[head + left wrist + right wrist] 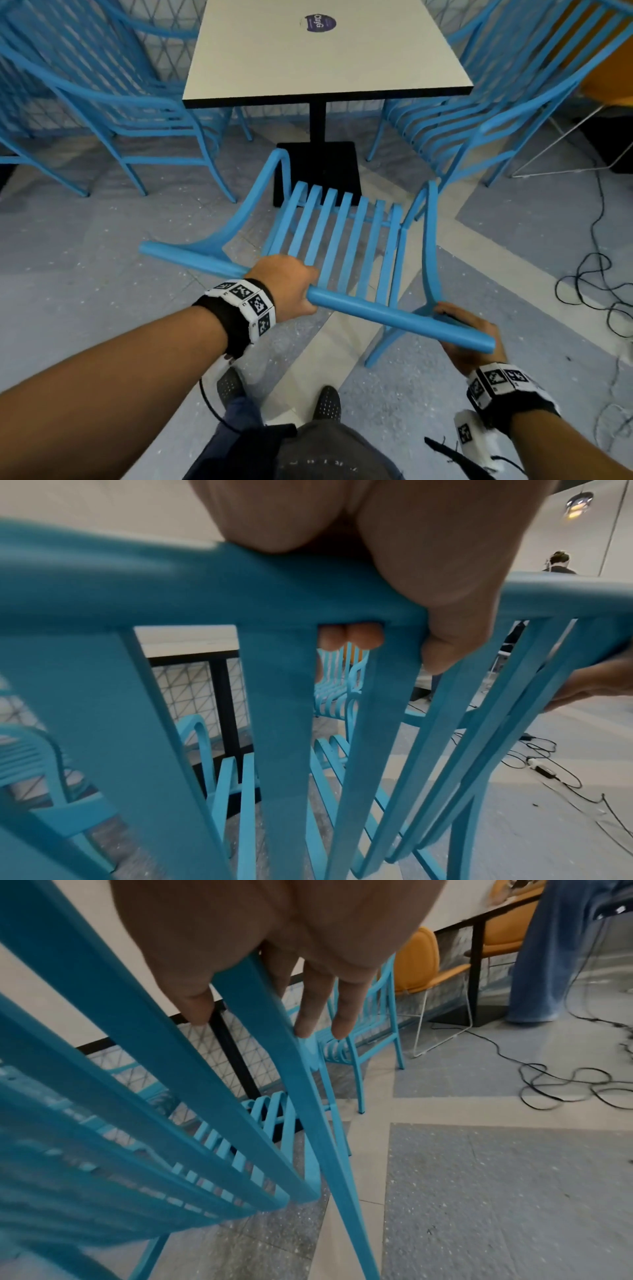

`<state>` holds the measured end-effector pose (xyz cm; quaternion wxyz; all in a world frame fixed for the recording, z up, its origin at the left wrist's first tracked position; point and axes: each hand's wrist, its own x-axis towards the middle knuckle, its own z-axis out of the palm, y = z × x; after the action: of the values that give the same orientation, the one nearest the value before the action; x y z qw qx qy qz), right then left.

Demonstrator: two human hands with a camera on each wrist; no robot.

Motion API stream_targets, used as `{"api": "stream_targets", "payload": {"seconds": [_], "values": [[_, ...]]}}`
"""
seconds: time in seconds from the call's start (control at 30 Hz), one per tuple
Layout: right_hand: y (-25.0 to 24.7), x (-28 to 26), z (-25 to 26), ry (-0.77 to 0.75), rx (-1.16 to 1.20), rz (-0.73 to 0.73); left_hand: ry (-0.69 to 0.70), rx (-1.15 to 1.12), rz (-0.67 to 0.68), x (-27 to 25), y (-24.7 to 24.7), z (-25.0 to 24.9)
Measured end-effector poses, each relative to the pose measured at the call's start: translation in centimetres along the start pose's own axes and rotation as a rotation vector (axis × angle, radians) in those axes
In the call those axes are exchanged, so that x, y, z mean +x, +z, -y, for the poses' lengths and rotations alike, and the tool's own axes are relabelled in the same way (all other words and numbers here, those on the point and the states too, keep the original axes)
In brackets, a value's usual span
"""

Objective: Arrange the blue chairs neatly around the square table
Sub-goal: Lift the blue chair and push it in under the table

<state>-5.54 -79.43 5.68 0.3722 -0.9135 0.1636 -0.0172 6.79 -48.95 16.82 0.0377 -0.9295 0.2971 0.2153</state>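
Near blue chair [346, 240] sits tilted just short of the square table [325, 58], seat facing its black base [318, 171]. Left hand [286, 289] wrapped over the top rail, right hand [469, 337] gripping the right back post from below. Risk: pushing in skewed, front legs catch the base or clip the right chair [479, 113].

head view downward, wrist views close, sharing chair [342, 240]
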Motion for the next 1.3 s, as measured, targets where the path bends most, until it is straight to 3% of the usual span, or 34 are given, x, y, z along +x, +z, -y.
{"api": "stream_targets", "payload": {"seconds": [0.13,0.33,0.43,0.53,0.6,0.7,0.77,0.9,1.1,1.3], "values": [[0.2,-0.9,0.2,0.151,0.017,-0.011,0.002,-0.036,0.024,-0.2,0.8,-0.8],[-2.9,-3.5,-0.7,0.296,-0.233,0.229,0.020,-0.105,0.041,-1.0,3.0,-1.2],[-5.4,-4.3,0.2,0.398,-0.319,0.107,0.046,-0.116,0.010,-1.1,3.4,0.0],[-6.5,-4.4,4.8,0.322,-0.257,-0.081,0.058,-0.122,0.000,-2.0,3.6,3.2],[-5.4,-4.2,9.0,0.232,-0.215,-0.111,-0.040,-0.077,0.024,-3.0,3.9,6.6],[-1.3,-4.4,14.3,0.057,-0.329,0.095,-0.220,0.006,0.053,-4.7,3.9,11.7],[1.6,-4.6,16.0,-0.017,-0.488,0.228,-0.240,0.024,0.073,-5.3,3.6,13.2],[3.9,-4.9,15.0,-0.146,-0.771,0.203,-0.244,0.059,0.070,-6.4,3.9,12.6],[2.3,-3.7,11.5,-0.356,-0.861,0.168,-0.365,0.092,0.100,-8.3,6.2,8.5],[-0.6,0.2,11.5,-0.263,-0.915,0.325,-0.473,0.086,0.080,-5.9,5.8,5.5]]}}
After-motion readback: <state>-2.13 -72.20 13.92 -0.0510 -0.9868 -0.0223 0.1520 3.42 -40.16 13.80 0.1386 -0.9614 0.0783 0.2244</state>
